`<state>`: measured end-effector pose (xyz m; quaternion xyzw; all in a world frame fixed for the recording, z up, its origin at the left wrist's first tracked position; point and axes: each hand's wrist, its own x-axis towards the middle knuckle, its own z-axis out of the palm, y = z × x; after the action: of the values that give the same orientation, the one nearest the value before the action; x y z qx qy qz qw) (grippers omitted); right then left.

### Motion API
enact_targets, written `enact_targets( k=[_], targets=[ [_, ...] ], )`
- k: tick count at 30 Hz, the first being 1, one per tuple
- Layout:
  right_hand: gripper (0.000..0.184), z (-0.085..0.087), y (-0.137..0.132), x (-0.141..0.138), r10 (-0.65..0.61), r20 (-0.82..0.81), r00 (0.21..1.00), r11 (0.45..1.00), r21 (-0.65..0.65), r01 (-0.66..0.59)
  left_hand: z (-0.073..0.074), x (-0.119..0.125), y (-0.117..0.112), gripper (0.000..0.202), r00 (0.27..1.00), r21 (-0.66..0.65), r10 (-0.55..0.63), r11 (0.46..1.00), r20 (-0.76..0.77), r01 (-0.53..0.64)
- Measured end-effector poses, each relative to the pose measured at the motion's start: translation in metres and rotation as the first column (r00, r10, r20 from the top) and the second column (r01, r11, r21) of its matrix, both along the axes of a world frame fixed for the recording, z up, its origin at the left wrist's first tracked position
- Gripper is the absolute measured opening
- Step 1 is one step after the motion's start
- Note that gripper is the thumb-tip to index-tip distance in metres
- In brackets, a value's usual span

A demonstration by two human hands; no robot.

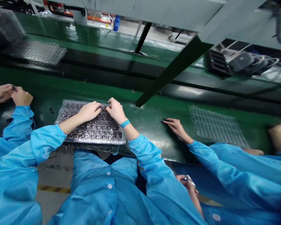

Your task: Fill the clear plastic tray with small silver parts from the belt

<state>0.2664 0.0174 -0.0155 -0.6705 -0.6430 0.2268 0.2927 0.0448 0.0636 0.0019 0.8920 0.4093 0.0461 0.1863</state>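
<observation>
A clear plastic tray (61, 116) full of small dark metal parts lies on the green belt in front of me. My left hand (90, 111) and my right hand (115, 110) meet over the tray's far edge, fingers curled and pinched together on a small part (104, 107) between them. A blue band (125, 123) circles my right wrist. Both arms wear light blue sleeves.
A co-worker's hand (175, 125) on the right touches a small dark piece on the belt, beside an empty clear tray (215, 126). Another person's hands (10, 93) work at the left. More trays (36, 51) lie at the back left. A green beam (168, 73) slants overhead.
</observation>
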Motion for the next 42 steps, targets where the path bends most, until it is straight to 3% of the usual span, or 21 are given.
enact_targets(
  k=[2, 4, 7, 10, 13, 17, 21, 24, 27, 29, 31, 33, 35, 37, 39, 42],
  targets=[
    [0.015, 0.005, -0.012, 0.007, -0.015, -0.007, 1.0, 0.997, 0.073, 0.015, -0.005, 0.0, 0.001, 0.057, 0.991, 0.135, -0.135, 0.982, 0.0, 0.134],
    [0.017, 0.008, -0.028, 0.018, -0.042, -0.084, 0.996, 0.993, 0.11, 0.051, -0.01, 0.0, 0.005, 0.057, 0.967, 0.187, -0.256, 0.949, -0.008, 0.253],
    [0.029, 0.007, -0.057, 0.04, -0.127, -0.227, 0.966, 0.98, 0.122, 0.158, -0.018, 0.001, 0.012, 0.058, 0.932, 0.165, -0.36, 0.918, -0.043, 0.362],
    [0.037, -0.005, -0.086, 0.063, -0.242, -0.308, 0.92, 0.955, 0.091, 0.282, -0.022, 0.001, 0.017, 0.061, 0.921, 0.124, -0.386, 0.912, -0.055, 0.39],
    [0.043, -0.029, -0.109, 0.085, -0.332, -0.343, 0.879, 0.929, 0.043, 0.368, -0.012, -0.005, 0.016, 0.062, 0.933, 0.092, -0.359, 0.93, 0.004, 0.357],
    [0.045, -0.067, -0.126, 0.106, -0.451, -0.387, 0.805, 0.886, -0.087, 0.455, 0.022, -0.02, 0.008, 0.067, 0.962, 0.099, -0.236, 0.97, 0.138, 0.224],
    [0.035, -0.096, -0.128, 0.113, -0.59, -0.322, 0.74, 0.798, -0.09, 0.596, 0.05, -0.033, -0.017, 0.072, 0.973, 0.117, -0.175, 0.981, 0.148, 0.158],
    [0.038, -0.104, -0.126, 0.112, -0.568, -0.28, 0.774, 0.814, -0.052, 0.578, 0.059, -0.047, -0.053, 0.066, 0.965, 0.097, -0.216, 0.974, 0.146, 0.203],
    [0.045, -0.106, -0.126, 0.111, -0.548, -0.247, 0.799, 0.827, -0.018, 0.561, 0.054, -0.063, -0.109, 0.049, 0.942, 0.012, -0.169, 0.985, 0.29, 0.173],
    [0.048, -0.108, -0.128, 0.11, -0.545, -0.239, 0.804, 0.828, -0.004, 0.56, 0.04, -0.069, -0.156, 0.038, 0.886, -0.098, -0.065, 0.988, 0.459, 0.123],
    [0.048, -0.11, -0.129, 0.109, -0.542, -0.227, 0.81, 0.832, -0.006, 0.555, 0.015, -0.066, -0.205, 0.038, 0.787, -0.253, 0.025, 0.953, 0.616, 0.168],
    [0.045, -0.11, -0.13, 0.108, -0.543, -0.186, 0.819, 0.835, -0.018, 0.549, -0.018, -0.055, -0.251, 0.047, 0.743, -0.434, 0.1, 0.859, 0.662, 0.271],
    [0.043, -0.108, -0.13, 0.106, -0.545, -0.127, 0.829, 0.838, -0.035, 0.545, -0.057, -0.042, -0.285, 0.056, 0.79, -0.598, 0.175, 0.752, 0.588, 0.278],
    [0.041, -0.106, -0.131, 0.104, -0.528, -0.081, 0.846, 0.849, -0.058, 0.524, -0.093, -0.032, -0.305, 0.063, 0.819, -0.687, 0.249, 0.691, 0.517, 0.224],
    [0.037, -0.104, -0.133, 0.105, -0.498, -0.065, 0.865, 0.866, -0.08, 0.493, -0.122, -0.03, -0.314, 0.065, 0.827, -0.717, 0.305, 0.679, 0.473, 0.16],
    [0.031, -0.103, -0.136, 0.106, -0.452, -0.066, 0.89, 0.89, -0.107, 0.444, -0.146, -0.043, -0.316, 0.06, 0.84, -0.725, 0.35, 0.685, 0.415, 0.073]
  ],
)
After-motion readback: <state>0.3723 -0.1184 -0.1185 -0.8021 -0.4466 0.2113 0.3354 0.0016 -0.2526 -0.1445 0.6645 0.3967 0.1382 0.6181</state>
